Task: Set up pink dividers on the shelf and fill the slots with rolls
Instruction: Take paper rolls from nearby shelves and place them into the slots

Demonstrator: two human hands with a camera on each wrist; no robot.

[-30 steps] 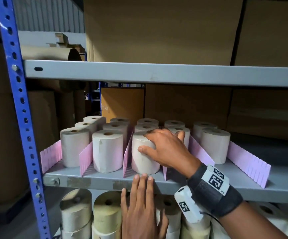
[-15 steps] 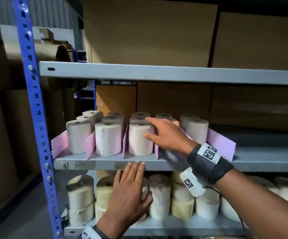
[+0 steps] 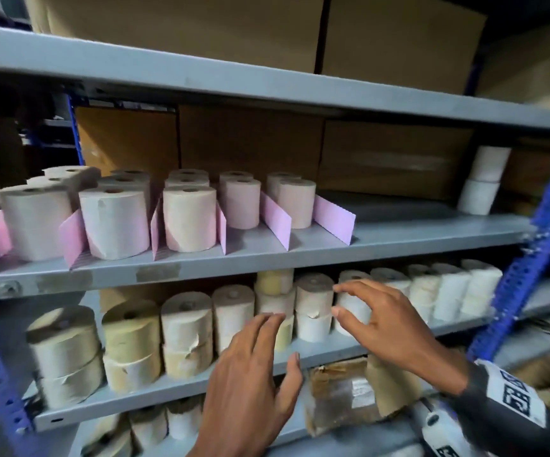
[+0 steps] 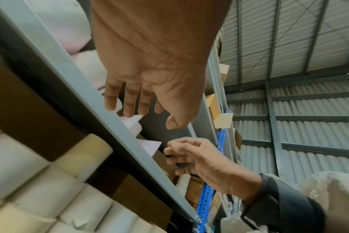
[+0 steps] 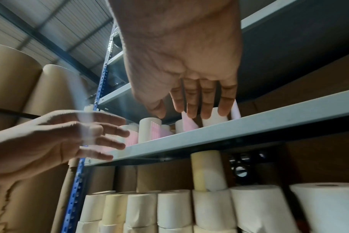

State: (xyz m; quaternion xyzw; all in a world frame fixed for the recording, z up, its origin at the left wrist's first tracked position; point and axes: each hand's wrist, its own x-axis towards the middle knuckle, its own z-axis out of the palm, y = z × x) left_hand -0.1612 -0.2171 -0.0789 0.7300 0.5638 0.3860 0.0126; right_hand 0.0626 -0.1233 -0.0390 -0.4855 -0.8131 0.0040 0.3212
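Observation:
Several pink dividers (image 3: 275, 219) stand on the grey middle shelf (image 3: 399, 232), with paper rolls (image 3: 189, 219) upright in the slots between them. The two right slots hold rolls set further back. Below, the lower shelf carries stacked cream and white rolls (image 3: 188, 328). My left hand (image 3: 267, 344) reaches toward that row with straight fingers and holds nothing. My right hand (image 3: 359, 305) hovers with spread, slightly bent fingers just in front of a white roll (image 3: 313, 305), empty. The wrist views show both hands (image 4: 149, 102) (image 5: 189, 107) open below the shelf edge.
Cardboard boxes (image 3: 201, 24) fill the top shelf and more stand behind the rolls (image 3: 250, 146). Two white rolls (image 3: 484, 183) are stacked at the far right of the middle shelf. A blue upright (image 3: 530, 258) bounds the right side. A wrapped package (image 3: 339, 394) lies below.
My right hand let go of the roll in the third slot and dropped to the lower shelf. The left hand moved right and up toward the same row. The view shifted down and right.

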